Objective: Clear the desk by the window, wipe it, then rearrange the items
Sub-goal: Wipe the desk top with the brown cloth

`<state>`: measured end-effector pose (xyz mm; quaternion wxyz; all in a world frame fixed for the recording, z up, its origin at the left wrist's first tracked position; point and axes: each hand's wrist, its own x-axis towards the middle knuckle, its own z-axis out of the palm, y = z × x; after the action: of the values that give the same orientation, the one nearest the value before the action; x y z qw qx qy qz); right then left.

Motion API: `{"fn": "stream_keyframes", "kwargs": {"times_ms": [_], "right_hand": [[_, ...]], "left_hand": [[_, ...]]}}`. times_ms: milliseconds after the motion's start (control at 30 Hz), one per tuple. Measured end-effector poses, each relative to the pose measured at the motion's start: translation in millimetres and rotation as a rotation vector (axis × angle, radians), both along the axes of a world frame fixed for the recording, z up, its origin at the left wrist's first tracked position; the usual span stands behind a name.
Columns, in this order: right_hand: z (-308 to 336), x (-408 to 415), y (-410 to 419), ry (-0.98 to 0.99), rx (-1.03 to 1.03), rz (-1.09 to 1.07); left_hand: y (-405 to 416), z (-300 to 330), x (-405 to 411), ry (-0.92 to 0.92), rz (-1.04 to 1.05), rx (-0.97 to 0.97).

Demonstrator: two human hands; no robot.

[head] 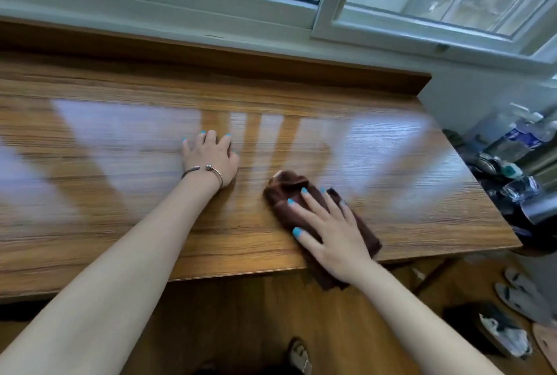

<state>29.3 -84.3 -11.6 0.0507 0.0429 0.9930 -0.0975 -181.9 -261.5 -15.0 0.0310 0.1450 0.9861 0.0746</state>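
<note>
The wooden desk point(120, 145) runs under the window and its glossy top reflects the panes. A dark brown cloth point(286, 190) lies on it near the front edge, right of centre, with one corner hanging over the edge. My right hand point(328, 230) presses flat on the cloth with fingers spread. My left hand point(211, 154), wearing a bracelet, rests on the bare wood to the left of the cloth, its fingers bent.
The white window frame point(325, 22) and a raised wooden ledge point(241, 58) bound the desk's far side. Off the right end stand plastic bottles point(524, 136) and dark items. Slippers point(521, 290) and shoes lie on the floor at the lower right.
</note>
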Motion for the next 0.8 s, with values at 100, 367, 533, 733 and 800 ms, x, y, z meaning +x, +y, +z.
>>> {"fn": "stream_keyframes", "kwargs": {"times_ms": [100,367,533,733,800], "right_hand": [[-3,28,11,0.004,-0.021,0.21],[0,-103,150,-0.005,0.012,-0.128],[-2,-43,135,0.064,0.02,0.309],[-7,-72,175,0.066,-0.027,0.599],[-5,-141,191,0.049,-0.031,0.393]], "left_hand": [[41,13,-3,0.001,0.036,0.069],[152,1,-8,-0.081,0.032,0.226],[159,-14,-6,0.098,0.101,0.177],[186,0,-29,0.039,0.19,0.184],[187,-8,-31,0.053,0.196,0.208]]}}
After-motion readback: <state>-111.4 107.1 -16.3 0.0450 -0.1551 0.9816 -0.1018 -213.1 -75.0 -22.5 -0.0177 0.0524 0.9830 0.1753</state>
